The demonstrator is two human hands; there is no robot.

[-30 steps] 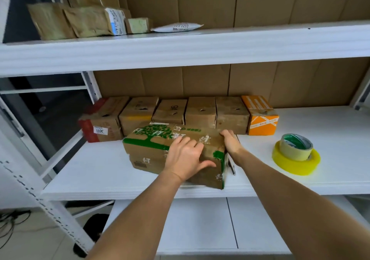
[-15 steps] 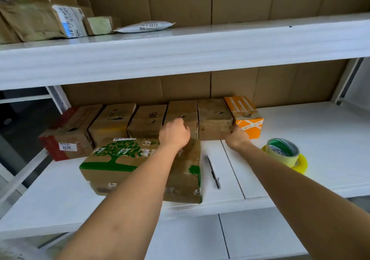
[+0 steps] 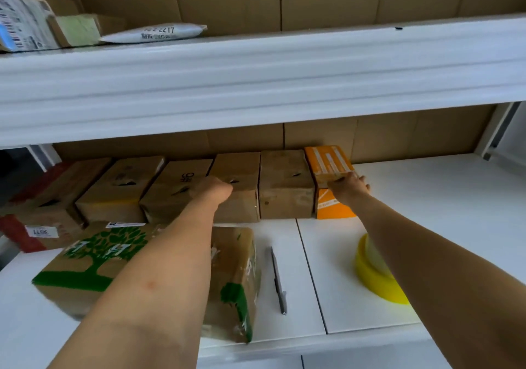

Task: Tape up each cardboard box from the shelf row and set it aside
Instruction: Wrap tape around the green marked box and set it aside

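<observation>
A row of small cardboard boxes (image 3: 284, 192) stands against the back of the white shelf (image 3: 441, 220), ending at the right in an orange box (image 3: 327, 159). My right hand (image 3: 348, 188) grips the orange box at its front top edge, fingers curled over the right corner. My left hand (image 3: 219, 189) rests against the front top of a brown box (image 3: 239, 164) two places to the left; its fingers are hidden. A bigger box with a green tree print (image 3: 94, 257) lies in front under my left forearm.
A pen (image 3: 277, 280) lies on the shelf right of the tree box. A yellow tape roll (image 3: 373, 277) sits partly behind my right forearm. The upper shelf (image 3: 256, 78) overhangs the row and carries parcels (image 3: 153, 33). A red-edged box (image 3: 17, 235) ends the row at left.
Both hands left the tree-print box and reached back to the row. The right hand went from beside the brown box onto the orange box. The camera moved closer and to the right.
</observation>
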